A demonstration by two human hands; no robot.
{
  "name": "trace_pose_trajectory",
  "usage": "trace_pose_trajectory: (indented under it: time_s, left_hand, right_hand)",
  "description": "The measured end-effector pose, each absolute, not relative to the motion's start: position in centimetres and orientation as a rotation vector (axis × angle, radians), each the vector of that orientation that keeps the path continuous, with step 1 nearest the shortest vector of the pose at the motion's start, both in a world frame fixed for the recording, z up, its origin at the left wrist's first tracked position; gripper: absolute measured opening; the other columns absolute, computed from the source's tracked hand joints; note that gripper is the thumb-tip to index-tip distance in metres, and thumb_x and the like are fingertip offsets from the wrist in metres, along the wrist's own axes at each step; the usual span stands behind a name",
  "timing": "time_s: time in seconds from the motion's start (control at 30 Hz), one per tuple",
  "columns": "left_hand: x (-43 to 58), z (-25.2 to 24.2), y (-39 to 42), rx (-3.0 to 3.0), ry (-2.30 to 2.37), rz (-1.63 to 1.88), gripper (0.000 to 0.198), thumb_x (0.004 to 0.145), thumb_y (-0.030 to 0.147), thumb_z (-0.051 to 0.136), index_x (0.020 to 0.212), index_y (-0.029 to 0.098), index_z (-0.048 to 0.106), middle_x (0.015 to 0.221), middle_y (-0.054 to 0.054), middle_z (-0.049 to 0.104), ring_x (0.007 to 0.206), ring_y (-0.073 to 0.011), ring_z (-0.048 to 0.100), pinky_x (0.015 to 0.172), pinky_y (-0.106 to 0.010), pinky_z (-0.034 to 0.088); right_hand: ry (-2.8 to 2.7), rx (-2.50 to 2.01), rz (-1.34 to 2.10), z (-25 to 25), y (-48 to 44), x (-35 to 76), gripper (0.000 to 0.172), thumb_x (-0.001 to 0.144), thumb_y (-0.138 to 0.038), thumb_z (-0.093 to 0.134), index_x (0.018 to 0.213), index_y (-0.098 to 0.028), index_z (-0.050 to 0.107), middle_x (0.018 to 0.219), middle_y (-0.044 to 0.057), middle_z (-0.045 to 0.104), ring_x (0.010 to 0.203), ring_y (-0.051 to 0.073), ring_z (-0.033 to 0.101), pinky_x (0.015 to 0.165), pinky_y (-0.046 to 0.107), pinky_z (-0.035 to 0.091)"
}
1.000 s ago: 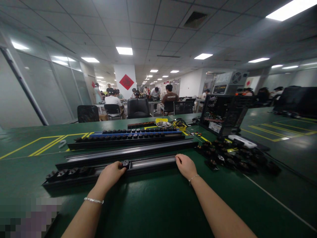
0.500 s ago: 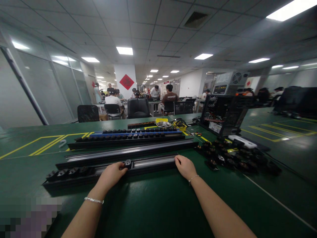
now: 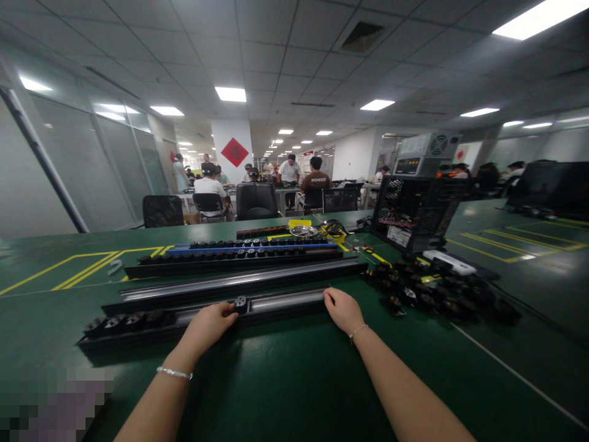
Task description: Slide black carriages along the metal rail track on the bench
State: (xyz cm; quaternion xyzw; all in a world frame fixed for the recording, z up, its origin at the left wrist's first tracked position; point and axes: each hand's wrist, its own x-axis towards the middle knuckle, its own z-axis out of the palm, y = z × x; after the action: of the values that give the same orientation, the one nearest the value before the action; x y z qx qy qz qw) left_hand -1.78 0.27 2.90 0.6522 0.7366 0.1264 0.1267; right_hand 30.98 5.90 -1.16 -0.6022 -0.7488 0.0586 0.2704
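Observation:
A long black rail [image 3: 280, 304] lies across the green table [image 3: 294, 380] just in front of me. My left hand [image 3: 209, 325] rests on its near edge, fingers curled, fingertips touching a small black socket module [image 3: 240, 302] seated in the rail. My right hand [image 3: 343, 310] is closed around the rail's right end. Several more black modules [image 3: 129, 320] sit in the rail's left part.
Two more long rails [image 3: 239, 279] lie behind, the farthest one [image 3: 239, 253] filled with modules. A heap of loose black modules [image 3: 437, 291] lies at the right, by an open computer case [image 3: 414, 212]. Office chairs and seated people fill the background.
The small module under my left fingertips has slid slightly to the right along the rail. My right hand stays at the rail's end.

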Motion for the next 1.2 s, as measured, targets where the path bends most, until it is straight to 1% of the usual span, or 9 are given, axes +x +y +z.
trace_pose_trajectory:
  time_s: [0.3,0.43,0.63,0.87,1.07,1.2]
  left_hand:
    - [-1.8,3.0,0.2,1.887,2.119,0.325,0.043,0.078,0.042,0.047,0.114,0.024,0.063,0.118,-0.004,0.064,0.107,-0.0229,0.059,0.087,-0.028,0.042]
    - [-1.7,3.0,0.2,1.892,2.096,0.312,0.044,0.078,0.042,0.047,0.116,0.026,0.062,0.116,-0.003,0.065,0.105,-0.0215,0.06,0.086,-0.026,0.043]
    - [-1.6,2.9,0.2,1.915,2.079,0.283,0.046,0.078,0.043,0.046,0.119,0.027,0.059,0.119,-0.002,0.063,0.108,-0.0215,0.059,0.087,-0.027,0.043]
    - [-1.3,2.5,0.2,1.979,2.13,0.232,0.048,0.077,0.044,0.047,0.121,0.03,0.057,0.122,-0.002,0.062,0.112,-0.0229,0.056,0.089,-0.03,0.043]
    - [-1.0,2.6,0.1,2.0,2.143,0.186,0.049,0.077,0.045,0.046,0.123,0.032,0.055,0.121,-0.002,0.062,0.111,-0.0242,0.057,0.089,-0.032,0.043]
    - [-0.6,2.7,0.0,2.013,2.158,0.165,0.049,0.076,0.044,0.047,0.123,0.033,0.054,0.119,-0.002,0.063,0.11,-0.0248,0.058,0.089,-0.033,0.043]
  right_hand:
    - [-2.01,-1.624,0.165,-1.1,5.8,30.9,0.029,0.088,-0.025,0.034,0.086,-0.021,0.063,0.093,0.002,0.066,0.084,0.013,0.056,0.072,0.022,0.036]
    - [-2.014,-1.62,0.146,-1.3,6.0,30.9,0.03,0.088,-0.025,0.034,0.086,-0.021,0.064,0.092,0.003,0.066,0.085,0.014,0.057,0.073,0.023,0.036]
    - [-2.006,-1.591,0.151,-1.3,6.0,31.0,0.03,0.087,-0.025,0.034,0.085,-0.021,0.064,0.091,0.003,0.066,0.084,0.015,0.057,0.072,0.024,0.037]
    - [-1.959,-1.555,0.153,-1.5,6.1,30.8,0.03,0.086,-0.024,0.035,0.096,-0.022,0.063,0.1,0.003,0.064,0.091,0.014,0.057,0.077,0.024,0.039]
    - [-1.954,-1.534,0.101,-1.6,6.1,30.6,0.03,0.085,-0.022,0.035,0.096,-0.021,0.063,0.098,0.003,0.064,0.09,0.015,0.057,0.078,0.025,0.041]
    - [-1.95,-1.483,0.017,-1.5,6.1,30.1,0.028,0.084,-0.021,0.038,0.098,-0.02,0.063,0.102,0.006,0.064,0.096,0.017,0.055,0.086,0.029,0.04]
